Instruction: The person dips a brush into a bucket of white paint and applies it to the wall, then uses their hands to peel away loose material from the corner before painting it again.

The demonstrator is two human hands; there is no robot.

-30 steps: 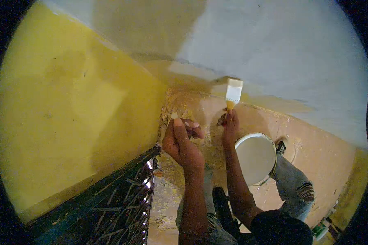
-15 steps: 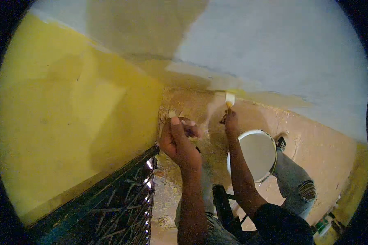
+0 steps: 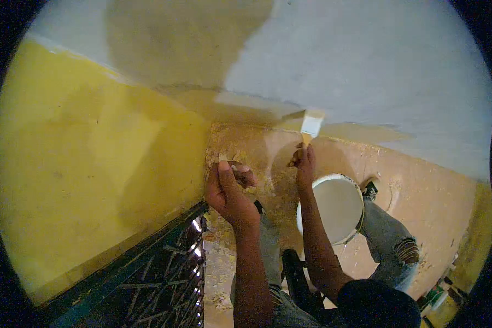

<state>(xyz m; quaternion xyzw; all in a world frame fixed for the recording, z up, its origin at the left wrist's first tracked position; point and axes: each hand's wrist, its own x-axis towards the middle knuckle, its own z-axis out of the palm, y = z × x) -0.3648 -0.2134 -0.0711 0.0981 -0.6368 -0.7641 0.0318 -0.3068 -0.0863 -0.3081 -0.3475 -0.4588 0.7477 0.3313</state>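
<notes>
My right hand (image 3: 305, 162) grips a paintbrush (image 3: 312, 125) by its yellowish handle. Its bristles point away from me and meet the lower edge of the pale wall (image 3: 366, 65), where a yellowish strip shows. Under my right forearm stands a round bucket (image 3: 335, 176) of off-white paint, between my legs. My left hand (image 3: 229, 191) is raised left of the brush, over the floor, with its fingers curled and the thumb pressed inward. A small pale bit shows at the thumb tip, too small to name.
A yellow wall (image 3: 93, 147) rises at the left. Below it runs a dark metal lattice gate (image 3: 147, 279). The floor (image 3: 426, 202) is stained with paint, most heavily near the corner. At the lower right, several small items (image 3: 437, 298) lie by the wall.
My right hand has tilted the paintbrush up, so more of its head shows against the wall. My left hand sits slightly further left in view, still curled. The whole view has shifted a little.
</notes>
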